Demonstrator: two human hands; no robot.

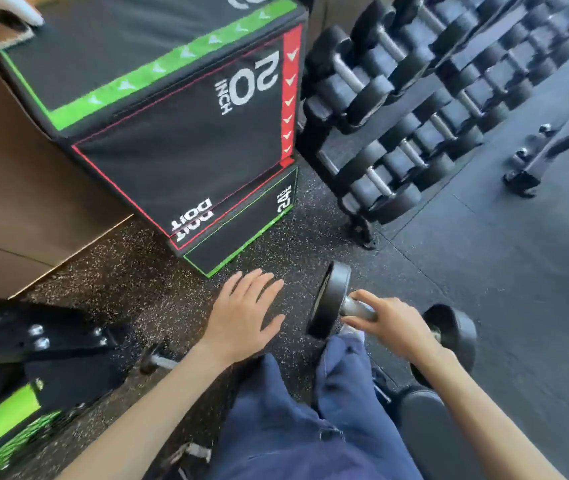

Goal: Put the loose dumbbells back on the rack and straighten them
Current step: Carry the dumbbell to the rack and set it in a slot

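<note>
A black dumbbell [331, 299] with a metal handle is low in front of me, above the speckled floor. My right hand [393, 323] is wrapped over its handle between the two round heads. My left hand [245, 317] hovers beside it to the left, fingers spread, holding nothing. The dumbbell rack [359, 216] stands ahead on the right, its tiers filled with several black dumbbells [380, 188]. Another dumbbell [158, 362] lies on the floor under my left forearm, mostly hidden.
A black plyo box [179, 109] with green and red trim stands ahead on the left, close to the rack. A bench foot [525, 174] is at the far right. Black and green equipment [9, 403] sits at the lower left. My blue trouser legs [296, 427] fill the bottom.
</note>
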